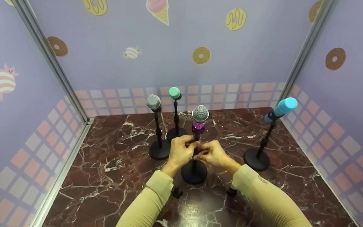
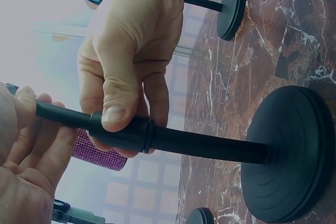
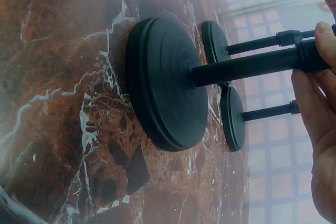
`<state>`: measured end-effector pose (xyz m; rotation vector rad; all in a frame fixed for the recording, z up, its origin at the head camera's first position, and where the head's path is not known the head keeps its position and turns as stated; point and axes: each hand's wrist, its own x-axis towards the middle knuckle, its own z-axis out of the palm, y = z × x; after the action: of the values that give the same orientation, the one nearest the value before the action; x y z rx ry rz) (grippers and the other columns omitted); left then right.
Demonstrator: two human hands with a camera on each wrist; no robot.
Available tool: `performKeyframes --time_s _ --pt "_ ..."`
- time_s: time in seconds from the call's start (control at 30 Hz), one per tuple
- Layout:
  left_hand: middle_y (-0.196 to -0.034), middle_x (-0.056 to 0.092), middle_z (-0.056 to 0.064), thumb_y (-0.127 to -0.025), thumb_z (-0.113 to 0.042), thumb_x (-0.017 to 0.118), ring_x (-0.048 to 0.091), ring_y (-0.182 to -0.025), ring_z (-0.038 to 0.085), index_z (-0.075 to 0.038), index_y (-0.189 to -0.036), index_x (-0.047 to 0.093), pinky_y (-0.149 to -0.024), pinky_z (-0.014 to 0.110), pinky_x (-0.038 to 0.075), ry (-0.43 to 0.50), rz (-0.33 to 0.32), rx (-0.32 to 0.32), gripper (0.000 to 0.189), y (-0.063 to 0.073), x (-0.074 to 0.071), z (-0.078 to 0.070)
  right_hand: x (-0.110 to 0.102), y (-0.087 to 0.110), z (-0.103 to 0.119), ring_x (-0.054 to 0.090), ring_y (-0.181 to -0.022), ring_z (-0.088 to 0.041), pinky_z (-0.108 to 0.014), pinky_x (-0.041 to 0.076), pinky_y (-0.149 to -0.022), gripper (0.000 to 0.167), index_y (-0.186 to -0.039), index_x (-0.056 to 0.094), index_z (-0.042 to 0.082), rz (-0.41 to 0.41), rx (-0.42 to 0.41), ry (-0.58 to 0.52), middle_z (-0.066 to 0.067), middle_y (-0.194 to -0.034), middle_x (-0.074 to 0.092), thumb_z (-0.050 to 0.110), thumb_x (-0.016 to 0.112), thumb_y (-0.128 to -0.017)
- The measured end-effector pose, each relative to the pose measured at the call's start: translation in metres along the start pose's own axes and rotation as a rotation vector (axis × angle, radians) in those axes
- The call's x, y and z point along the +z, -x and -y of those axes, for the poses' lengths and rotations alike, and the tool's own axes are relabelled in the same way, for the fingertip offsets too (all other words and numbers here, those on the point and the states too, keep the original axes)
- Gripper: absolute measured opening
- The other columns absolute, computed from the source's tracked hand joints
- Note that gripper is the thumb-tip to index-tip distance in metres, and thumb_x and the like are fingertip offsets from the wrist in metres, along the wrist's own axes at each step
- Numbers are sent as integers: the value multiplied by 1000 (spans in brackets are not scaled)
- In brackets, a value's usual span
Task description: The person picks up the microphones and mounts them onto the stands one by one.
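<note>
A microphone [image 1: 200,114] with a silver grille and a glittery purple body sits at the top of a black desk stand in the middle of the table. Its round base [image 1: 194,172] stands flat on the marble. My left hand [image 1: 182,151] pinches the upper pole just below the microphone. Close beside and slightly lower, my right hand [image 1: 213,154] grips the black collar [image 2: 123,132] on the pole between thumb and fingers. In the left wrist view, the purple handle [image 2: 100,153] shows behind the pole, partly hidden by the fingers.
Left of my hands stand a silver-headed microphone [image 1: 153,102] and, behind it, a mint-topped microphone [image 1: 175,92], both on black stands. A blue microphone [image 1: 284,107] leans on a stand at the right. Patterned walls [image 1: 181,72] enclose the marble table [image 1: 106,176] on three sides.
</note>
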<state>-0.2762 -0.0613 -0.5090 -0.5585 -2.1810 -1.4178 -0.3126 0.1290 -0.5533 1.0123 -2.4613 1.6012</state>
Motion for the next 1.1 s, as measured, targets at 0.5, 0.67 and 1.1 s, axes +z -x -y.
performKeyframes --time_s 0.5,0.67,1.1 --pt "-119 84 17 -102 -24 80 82 -112 34 -3 -123 80 -101 49 67 -196 230 137 30 25 -16 26 2 28 -7 80 -122 -44 -59 65 -106 58 -140 74 -1 -21 21 331 -22 -136 80 31 90 -94" --pt "-156 68 22 -104 -45 76 65 -145 42 0 -152 64 -125 57 52 -460 440 91 66 44 -25 41 3 41 -9 73 -133 -46 -63 57 -117 75 -148 67 -2 39 5 559 -25 -146 74 40 91 -91" --pt "-161 61 17 -99 -40 84 59 -146 36 -5 -152 66 -119 51 59 -643 649 142 67 70 -13 61 23 49 -11 75 -132 -37 -51 61 -115 79 -141 74 2 154 -80 708 -17 -142 78 42 101 -78"
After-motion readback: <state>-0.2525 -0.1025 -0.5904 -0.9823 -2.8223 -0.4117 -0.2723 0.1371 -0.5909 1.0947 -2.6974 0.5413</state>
